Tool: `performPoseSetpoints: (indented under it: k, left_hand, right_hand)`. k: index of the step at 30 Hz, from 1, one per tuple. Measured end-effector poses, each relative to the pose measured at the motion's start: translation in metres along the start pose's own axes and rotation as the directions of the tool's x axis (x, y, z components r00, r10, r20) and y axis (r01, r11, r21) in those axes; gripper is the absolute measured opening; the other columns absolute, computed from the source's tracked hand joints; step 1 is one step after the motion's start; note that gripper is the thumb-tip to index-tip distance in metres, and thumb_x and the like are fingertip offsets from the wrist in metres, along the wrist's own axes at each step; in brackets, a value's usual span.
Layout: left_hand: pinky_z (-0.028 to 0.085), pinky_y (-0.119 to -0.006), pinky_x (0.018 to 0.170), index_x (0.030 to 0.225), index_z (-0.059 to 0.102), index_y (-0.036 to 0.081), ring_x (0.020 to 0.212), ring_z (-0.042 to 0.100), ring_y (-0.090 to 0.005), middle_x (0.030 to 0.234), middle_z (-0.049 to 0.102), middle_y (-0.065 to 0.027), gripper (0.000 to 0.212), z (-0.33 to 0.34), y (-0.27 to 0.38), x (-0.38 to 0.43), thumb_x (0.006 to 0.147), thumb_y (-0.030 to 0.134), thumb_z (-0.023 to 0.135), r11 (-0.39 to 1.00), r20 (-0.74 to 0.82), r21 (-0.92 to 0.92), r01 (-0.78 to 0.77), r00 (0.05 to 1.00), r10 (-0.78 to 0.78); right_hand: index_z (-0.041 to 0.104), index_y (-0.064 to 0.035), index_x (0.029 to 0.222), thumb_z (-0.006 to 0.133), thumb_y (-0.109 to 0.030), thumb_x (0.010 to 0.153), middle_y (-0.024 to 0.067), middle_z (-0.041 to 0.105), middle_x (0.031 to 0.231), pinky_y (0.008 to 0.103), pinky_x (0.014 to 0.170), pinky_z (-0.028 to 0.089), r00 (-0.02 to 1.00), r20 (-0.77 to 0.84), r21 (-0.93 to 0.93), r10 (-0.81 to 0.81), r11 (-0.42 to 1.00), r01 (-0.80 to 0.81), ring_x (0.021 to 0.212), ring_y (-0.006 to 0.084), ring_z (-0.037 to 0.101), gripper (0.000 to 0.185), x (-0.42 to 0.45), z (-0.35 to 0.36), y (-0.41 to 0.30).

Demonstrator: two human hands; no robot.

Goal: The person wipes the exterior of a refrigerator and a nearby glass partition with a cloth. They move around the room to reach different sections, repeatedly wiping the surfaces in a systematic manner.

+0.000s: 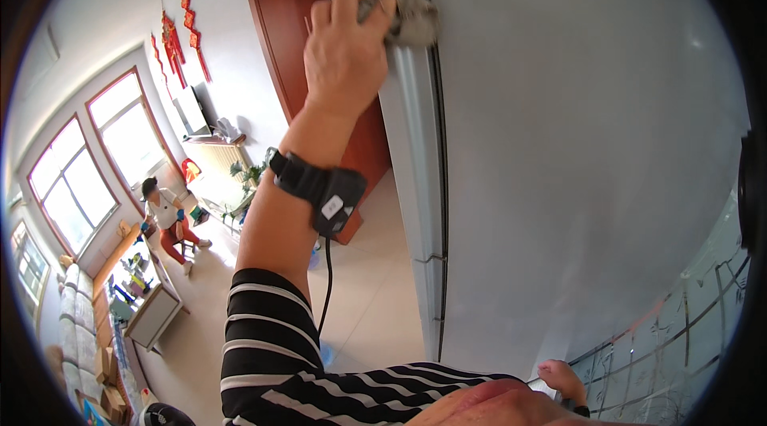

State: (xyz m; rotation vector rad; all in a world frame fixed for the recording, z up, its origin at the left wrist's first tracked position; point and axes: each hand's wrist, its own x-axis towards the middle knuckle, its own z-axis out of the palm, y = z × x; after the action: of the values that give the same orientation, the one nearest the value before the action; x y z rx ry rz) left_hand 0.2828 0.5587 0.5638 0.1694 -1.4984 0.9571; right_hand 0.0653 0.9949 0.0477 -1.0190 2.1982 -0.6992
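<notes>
My left hand [347, 48] is raised high, gripping a crumpled grey-brown cloth [413, 18]. The cloth presses against the pale door edge [413, 126] of a tall cabinet-like appliance, apparently a refrigerator. Along that edge runs a dark seam [440, 186], and beside it spreads the broad, smooth grey side panel [569, 126]. A black strapped device [338, 201] with a cable sits on my left wrist. Low at the right, my right hand [560, 375] is small in view with its fingers curled, near the panel's bottom; whether it holds anything is unclear.
Patterned wall tiles [647, 342] border the panel at lower right. Behind my arm is a reddish-brown door [371, 144]. Across the room, a person [165, 210] sits on a stool near a table [153, 315] bearing several items. A sofa [72, 318] lines the left side.
</notes>
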Motion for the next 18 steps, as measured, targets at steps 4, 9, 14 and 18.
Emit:
performPoseSetpoints:
  k: [4, 9, 14, 18]
  left_hand:
    - [0.055, -0.038, 0.068, 0.105, 0.067, 0.016, 0.093, 0.053, -0.0331, 0.116, 0.05, -0.0063, 0.04, 0.01, 0.007, 0.005, 0.069, 0.0, 0.064, 0.991, -0.09, -0.002, 0.136, 0.987, -0.136]
    - [0.054, -0.038, 0.066, 0.1, 0.068, 0.01, 0.091, 0.055, -0.0335, 0.116, 0.05, -0.0131, 0.032, -0.016, 0.039, -0.084, 0.069, 0.003, 0.065, 0.987, 0.072, -0.126, 0.095, 0.994, -0.087]
    - [0.053, -0.038, 0.068, 0.109, 0.062, 0.005, 0.091, 0.056, -0.034, 0.113, 0.053, -0.0154, 0.039, -0.079, 0.09, -0.212, 0.07, 0.002, 0.063, 0.849, 0.457, -0.43, 0.307, 0.885, -0.088]
    - [0.05, -0.034, 0.078, 0.113, 0.054, 0.0, 0.095, 0.059, -0.0251, 0.105, 0.057, -0.0139, 0.027, -0.135, 0.147, -0.275, 0.086, 0.003, 0.058, 0.036, 0.856, -0.485, 0.874, 0.482, -0.185]
  right_hand:
    - [0.067, -0.0018, 0.103, 0.061, -0.023, 0.08, 0.0188, 0.069, 0.094, 0.0379, 0.078, 0.053, 0.997, -0.032, -0.028, -0.067, 0.997, 0.066, 0.087, 0.0329, 0.068, 0.031, 0.011, -0.006, -0.023]
    - [0.067, -0.0012, 0.105, 0.061, -0.022, 0.083, 0.0195, 0.069, 0.094, 0.0368, 0.078, 0.053, 0.993, 0.014, -0.034, -0.121, 0.992, 0.122, 0.087, 0.0323, 0.068, 0.031, 0.014, -0.008, -0.052]
    - [0.065, -0.0052, 0.111, 0.061, -0.024, 0.085, 0.0176, 0.069, 0.091, 0.0377, 0.075, 0.053, 0.961, 0.102, -0.112, -0.258, 0.957, 0.268, 0.083, 0.0319, 0.067, 0.033, 0.031, -0.02, -0.092]
    - [0.061, -0.015, 0.115, 0.061, -0.029, 0.089, 0.0112, 0.062, 0.081, 0.0367, 0.068, 0.05, 0.882, 0.146, -0.119, -0.449, 0.877, 0.466, 0.074, 0.0285, 0.06, 0.029, 0.053, -0.023, -0.144]
